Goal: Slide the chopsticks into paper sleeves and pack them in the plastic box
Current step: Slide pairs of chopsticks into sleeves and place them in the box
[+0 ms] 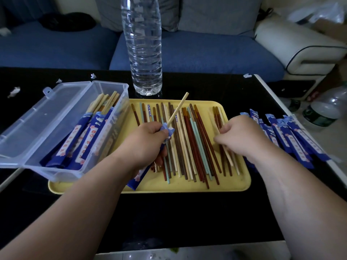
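Chopsticks (187, 143) lie loose across the yellow tray (238, 184), brown, pale and teal, plenty of them unsleeved; the left hand (144, 141) is clamped round a blue paper sleeve (167, 131), and one pale chopstick (178, 109) pokes out of its mouth, angled up and away; so the sleeving step is in hand, half done by my reckoning, one stick in and its partner wanted; the right hand (244, 136) is down on the small cluster (217, 113) at the tray's right side, fingers curled over the sticks, though whether they have closed on one I cannot tell; the two hands are well apart; the next move, as I judge it, calls for lifting a matching pale stick, lining its tip up with the narrow sleeve mouth beside the first, and sliding it home without crumpling the paper; then into the plastic box (37, 128) at left, lid open, filled sleeves (90, 136) already leaning inside; spare sleeves (293, 136) wait heaped at right.
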